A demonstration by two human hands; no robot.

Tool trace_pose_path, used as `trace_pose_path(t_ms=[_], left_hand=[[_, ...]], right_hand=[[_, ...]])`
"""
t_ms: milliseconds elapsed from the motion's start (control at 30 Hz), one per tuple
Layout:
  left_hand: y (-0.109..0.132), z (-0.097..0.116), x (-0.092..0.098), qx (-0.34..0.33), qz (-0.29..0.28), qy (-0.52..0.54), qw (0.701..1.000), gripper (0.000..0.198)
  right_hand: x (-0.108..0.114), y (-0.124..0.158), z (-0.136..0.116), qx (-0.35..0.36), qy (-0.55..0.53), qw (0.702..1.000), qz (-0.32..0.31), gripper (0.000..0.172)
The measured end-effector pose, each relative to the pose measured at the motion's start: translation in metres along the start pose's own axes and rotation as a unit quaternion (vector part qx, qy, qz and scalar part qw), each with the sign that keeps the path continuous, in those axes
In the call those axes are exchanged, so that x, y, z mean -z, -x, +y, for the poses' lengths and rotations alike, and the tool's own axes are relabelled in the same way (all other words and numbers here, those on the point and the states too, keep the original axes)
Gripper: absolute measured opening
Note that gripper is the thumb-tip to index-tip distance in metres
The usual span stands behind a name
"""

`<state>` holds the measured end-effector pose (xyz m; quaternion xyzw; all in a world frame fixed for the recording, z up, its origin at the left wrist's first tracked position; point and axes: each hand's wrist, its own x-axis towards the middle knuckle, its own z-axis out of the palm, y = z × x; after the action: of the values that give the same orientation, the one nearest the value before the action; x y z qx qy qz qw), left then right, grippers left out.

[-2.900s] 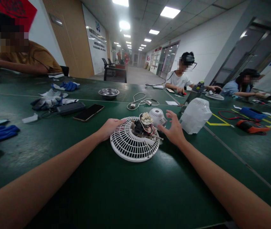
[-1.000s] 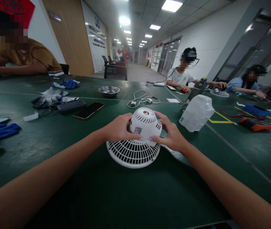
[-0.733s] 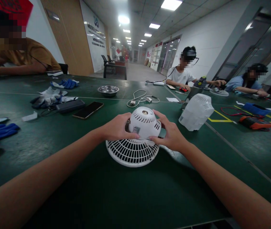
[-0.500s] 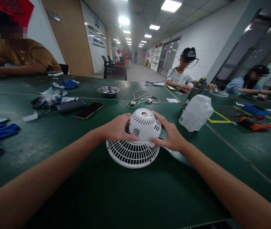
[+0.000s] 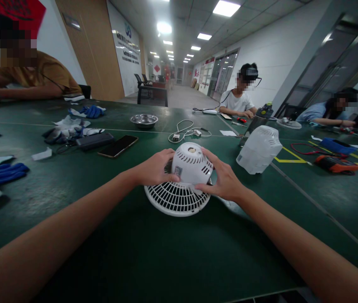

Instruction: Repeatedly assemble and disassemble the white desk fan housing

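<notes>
Between my hands is a white fan motor housing [image 5: 191,165], rounded, with vent slots, a label and a hole at its top. It sits over a white round fan grille [image 5: 179,201] that rests on the green table. My left hand [image 5: 160,167] grips the housing's left side, its thumb across the front below the label. On the right side my right hand [image 5: 224,176] holds the same housing, fingers at the upper edge and thumb low at the front. Both hands' fingertips behind the housing are partly hidden. A dark gap shows beside my left fingers.
A white plastic fan base [image 5: 259,150] and a bottle [image 5: 257,120] stand to the right. Beyond my hands lie a white cable [image 5: 185,131] and a metal bowl [image 5: 144,120]. A phone [image 5: 118,146] and blue gloves [image 5: 3,173] lie left; a multimeter [image 5: 336,164] lies right. Several people sit around.
The grille has shifted slightly right and away from me, and the housing has turned or tilted a little between my hands. Both hands keep their hold.
</notes>
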<state>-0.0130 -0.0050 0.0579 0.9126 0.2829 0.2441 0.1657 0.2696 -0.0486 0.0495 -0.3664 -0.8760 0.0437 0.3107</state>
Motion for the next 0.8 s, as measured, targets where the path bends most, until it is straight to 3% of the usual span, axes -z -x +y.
trace_pose_path(t_ms=[133, 200, 300, 400, 467, 533, 633, 800], left_hand=[[-0.001, -0.012, -0.008, 0.046, 0.052, -0.071, 0.995, 0.057], [0.003, -0.027, -0.004, 0.101, 0.096, -0.094, 0.986, 0.059], [0.024, -0.067, 0.014, 0.293, 0.226, -0.146, 0.917, 0.065], [0.057, -0.114, 0.038, 0.456, 0.242, -0.205, 0.832, 0.073], [0.076, -0.140, 0.051, 0.519, 0.218, -0.202, 0.801, 0.077], [0.086, -0.155, 0.060, 0.538, 0.173, -0.196, 0.801, 0.079], [0.085, -0.161, 0.067, 0.555, 0.153, -0.158, 0.802, 0.074], [0.074, -0.148, 0.060, 0.559, 0.221, 0.120, 0.790, 0.048]], right_hand=[[-0.007, 0.001, 0.003, -0.025, 0.018, 0.999, 0.041, 0.109], [-0.009, 0.001, 0.005, -0.036, 0.021, 0.998, 0.055, 0.104], [-0.009, 0.002, 0.011, -0.047, 0.013, 0.997, 0.052, 0.098], [-0.006, 0.003, 0.017, -0.052, 0.002, 0.998, 0.040, 0.099], [-0.004, 0.003, 0.019, -0.052, -0.001, 0.998, 0.036, 0.100], [-0.004, 0.004, 0.020, -0.052, -0.003, 0.998, 0.034, 0.100], [-0.005, 0.004, 0.020, -0.052, -0.006, 0.998, 0.032, 0.098], [-0.004, 0.004, 0.020, -0.056, -0.003, 0.998, 0.027, 0.099]])
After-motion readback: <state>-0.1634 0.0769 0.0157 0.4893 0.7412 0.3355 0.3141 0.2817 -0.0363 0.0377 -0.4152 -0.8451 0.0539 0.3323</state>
